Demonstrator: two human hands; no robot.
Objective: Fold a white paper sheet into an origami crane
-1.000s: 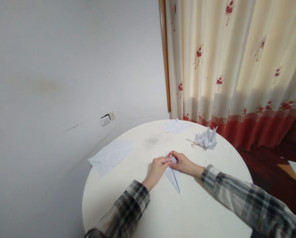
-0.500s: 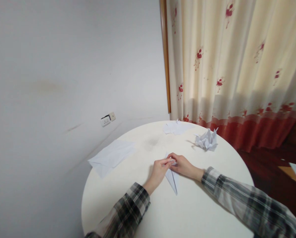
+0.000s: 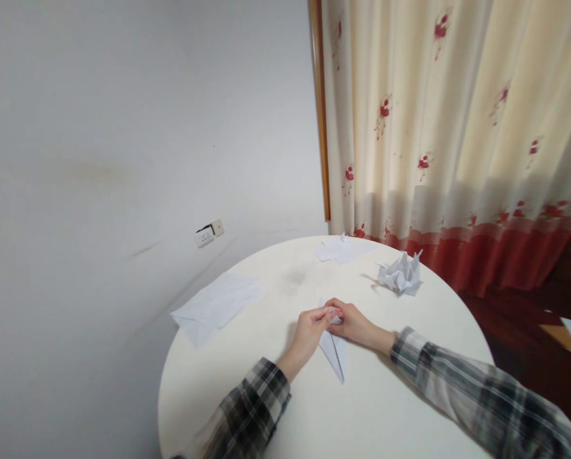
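A folded piece of white paper [image 3: 333, 357] lies on the round white table, its narrow point towards me. My left hand [image 3: 311, 328] pinches the paper's upper part from the left, thumb and fingers pressed together. From the right, my right hand [image 3: 353, 322] grips the same part, its fingers curled around it. The fingertips of both hands meet over the paper and cover its middle. A small tip of the paper shows just beyond the fingers.
White paper sheets [image 3: 216, 306] lie at the table's left edge. Several folded paper cranes [image 3: 400, 274] sit bunched at the right. Paper scraps [image 3: 340, 249] lie at the far edge of the table [image 3: 362, 408]. Behind stand a wall with a socket [image 3: 204, 238] and a patterned curtain [image 3: 438, 127].
The view has tilted up slightly, so everything sits a little lower. Both hands stay on the folded paper, with only small shifts of the fingers.
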